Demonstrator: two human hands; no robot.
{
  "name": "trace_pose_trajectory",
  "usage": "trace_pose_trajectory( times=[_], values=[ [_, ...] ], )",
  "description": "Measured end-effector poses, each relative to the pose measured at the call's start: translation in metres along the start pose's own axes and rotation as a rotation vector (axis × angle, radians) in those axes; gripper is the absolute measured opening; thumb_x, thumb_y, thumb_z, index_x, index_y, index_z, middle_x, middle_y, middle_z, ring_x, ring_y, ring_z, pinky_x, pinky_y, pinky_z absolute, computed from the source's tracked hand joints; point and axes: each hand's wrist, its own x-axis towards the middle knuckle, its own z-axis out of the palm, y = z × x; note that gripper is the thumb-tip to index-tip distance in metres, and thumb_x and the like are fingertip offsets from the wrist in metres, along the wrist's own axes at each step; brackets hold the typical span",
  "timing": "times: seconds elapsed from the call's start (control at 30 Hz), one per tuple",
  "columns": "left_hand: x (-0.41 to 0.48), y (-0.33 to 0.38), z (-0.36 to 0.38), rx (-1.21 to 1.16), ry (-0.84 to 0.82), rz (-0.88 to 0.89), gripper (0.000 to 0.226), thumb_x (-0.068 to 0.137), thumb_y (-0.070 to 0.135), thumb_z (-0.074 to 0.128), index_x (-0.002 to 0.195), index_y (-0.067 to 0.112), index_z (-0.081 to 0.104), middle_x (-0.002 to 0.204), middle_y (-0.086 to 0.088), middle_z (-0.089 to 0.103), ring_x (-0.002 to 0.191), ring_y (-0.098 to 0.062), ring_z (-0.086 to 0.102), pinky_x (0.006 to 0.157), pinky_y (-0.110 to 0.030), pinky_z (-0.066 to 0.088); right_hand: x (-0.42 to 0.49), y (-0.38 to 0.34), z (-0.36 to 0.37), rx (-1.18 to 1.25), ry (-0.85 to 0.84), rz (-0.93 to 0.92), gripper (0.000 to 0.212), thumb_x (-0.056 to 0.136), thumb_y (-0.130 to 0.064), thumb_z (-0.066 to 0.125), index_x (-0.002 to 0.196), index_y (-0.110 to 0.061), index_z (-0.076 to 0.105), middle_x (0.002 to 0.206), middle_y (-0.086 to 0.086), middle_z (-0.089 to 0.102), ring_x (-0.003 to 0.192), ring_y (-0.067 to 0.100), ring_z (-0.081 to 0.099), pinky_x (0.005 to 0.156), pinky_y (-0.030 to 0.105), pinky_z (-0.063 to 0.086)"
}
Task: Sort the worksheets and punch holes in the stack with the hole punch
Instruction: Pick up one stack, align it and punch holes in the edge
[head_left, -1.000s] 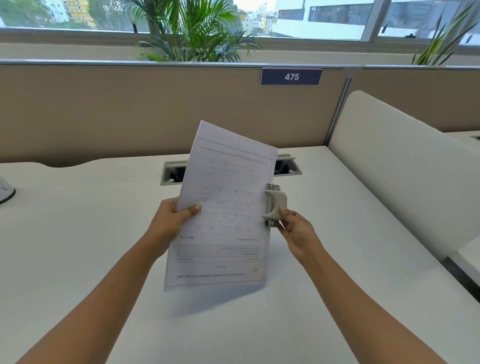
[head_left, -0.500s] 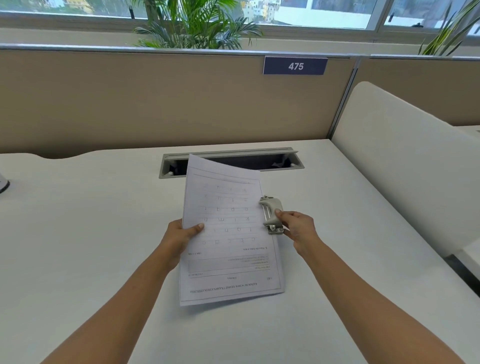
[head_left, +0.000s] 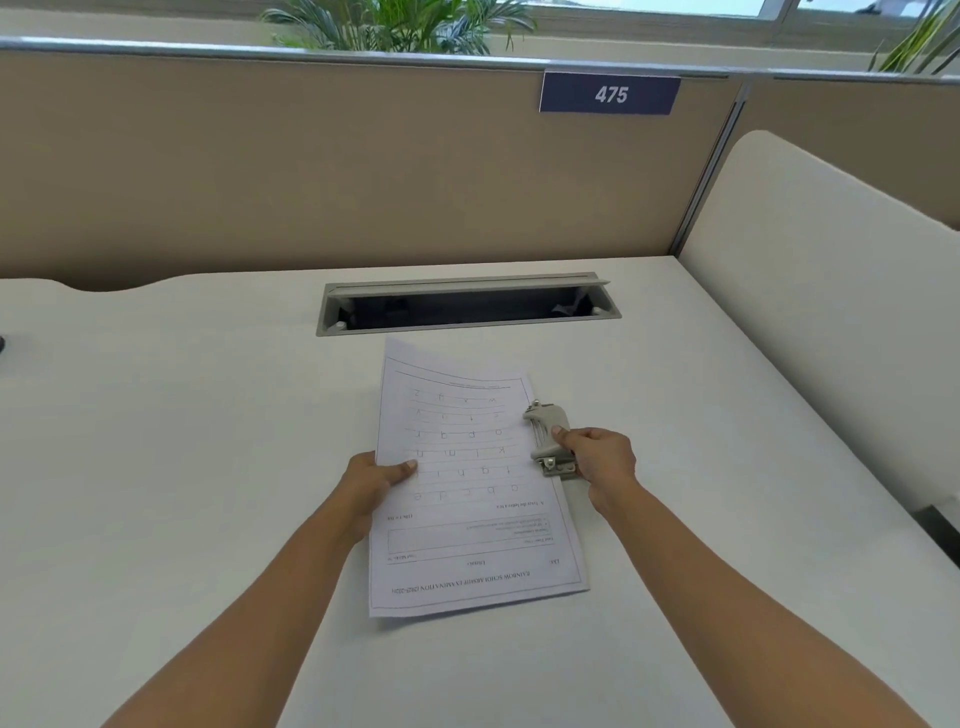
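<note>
We see the worksheets (head_left: 467, 499) as a thin stack lying on the white worktop (head_left: 182, 467), approx. centre, just in front of the open cable slot (head_left: 467, 304). Print is upside down to us: heading at the near end, rows of letters toward the far end. The near end lies flat; the far end curls up a little off the worktop.

L side: the left hand (head_left: 371, 480) holds the stack at its left edge, abt halfway along. The thumb lies on top of the top sheet, pinching it. The other fingers go under the paper & are hidden, so we can't tell how they're set.

R side: the right hand (head_left: 602, 457) grips the hole punch (head_left: 548, 441), fingers curled at its outer side, thumb on the grey lever. The punch sits at the right edge of the stack, roughly opposite the left hand, w/ its mouth facing the paper. We can't tell whether the paper edge is fully inside the punch, nor whether the lever is pressed down.

Behind: a tan partition (head_left: 311, 166) w/ a dark blue sign (head_left: 610, 93) reading 475, green plants (head_left: 405, 26) above it, & a white side panel (head_left: 831, 312) at the right of the worktop. Both forearms are bare.
</note>
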Motion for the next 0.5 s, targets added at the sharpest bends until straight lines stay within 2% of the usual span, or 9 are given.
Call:
trace_pose_trajectory(
  times=[0.13,0.27,0.4,0.5],
  values=[
    [0.002,-0.002,0.000,0.009,0.004,-0.014,0.033,0.083,0.005,0.063,0.114,-0.002,0.056,0.104,-0.018,0.063,0.093,-0.035,0.062,0.087,-0.050,0.050,0.002,0.001,0.001,-0.011,-0.007,-0.018,0.016,0.076,-0.022,0.074,0.080,-0.009,0.065,0.063,-0.004,0.059,0.075,0.019,0.055,0.075,0.029,0.047],
    [0.003,-0.002,0.001,0.006,0.015,-0.008,0.029,0.084,0.004,0.062,0.112,-0.002,0.056,0.102,-0.017,0.062,0.090,-0.033,0.060,0.084,-0.047,0.050,0.005,0.002,0.000,-0.055,-0.020,-0.016,0.025,0.076,-0.023,0.075,0.089,-0.003,0.069,0.066,-0.002,0.060,0.078,0.021,0.057,0.084,0.035,0.052],
    [0.004,-0.003,0.002,0.007,0.028,0.001,0.027,0.083,0.004,0.063,0.109,0.000,0.055,0.102,-0.016,0.061,0.091,-0.032,0.060,0.086,-0.048,0.050,0.009,-0.001,-0.003,-0.144,-0.042,-0.022,0.026,0.077,-0.027,0.073,0.090,-0.005,0.067,0.075,0.002,0.060,0.078,0.020,0.057,0.085,0.038,0.054],
    [0.007,-0.004,0.001,0.014,0.030,0.005,0.033,0.083,0.004,0.063,0.114,-0.002,0.056,0.106,-0.018,0.063,0.092,-0.033,0.061,0.086,-0.048,0.050,0.012,-0.006,-0.006,-0.224,-0.071,-0.045,0.030,0.080,-0.039,0.067,0.082,-0.010,0.062,0.071,0.001,0.057,0.071,0.019,0.056,0.079,0.038,0.055]
  ],
)
